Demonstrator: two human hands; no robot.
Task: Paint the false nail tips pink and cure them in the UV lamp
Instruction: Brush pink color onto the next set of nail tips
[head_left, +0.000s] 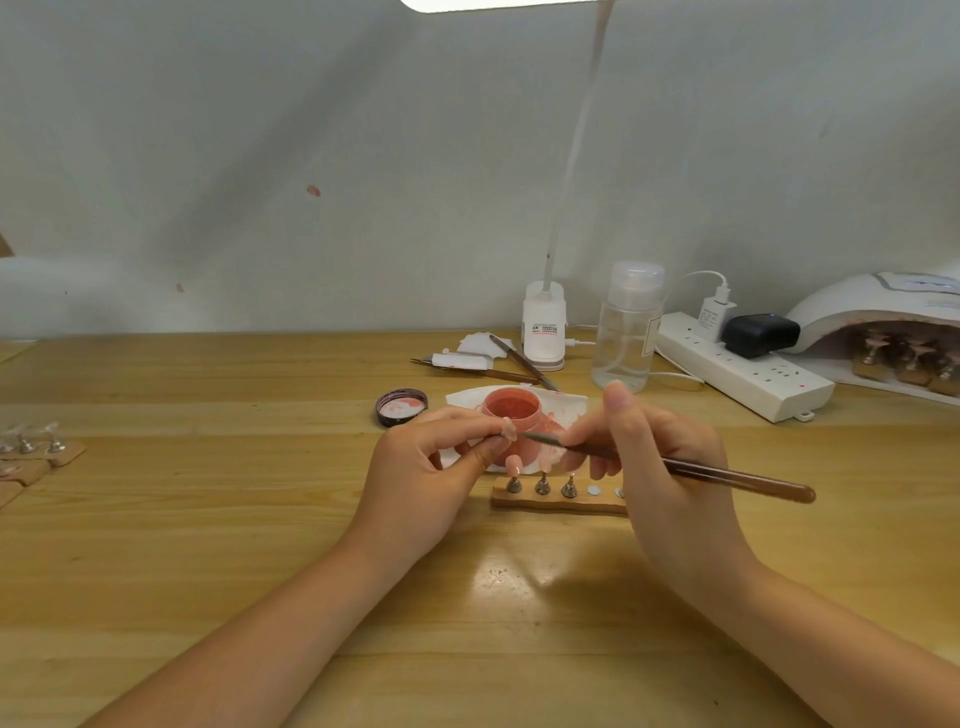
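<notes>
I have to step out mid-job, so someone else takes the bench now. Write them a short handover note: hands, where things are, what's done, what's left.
Left hand pinches one false nail tip on its stand. Right hand holds the brush, bristle end at that tip.
Open pink gel pot sits on a white wipe behind the hands, its lid to the left.
Wooden holder in front carries three stands, two spots bare.
Done: holders with tips are in the UV lamp, far right.
Left: finish this tip and holder, cure; the holders with clear tips at far left look unpainted.
</notes>
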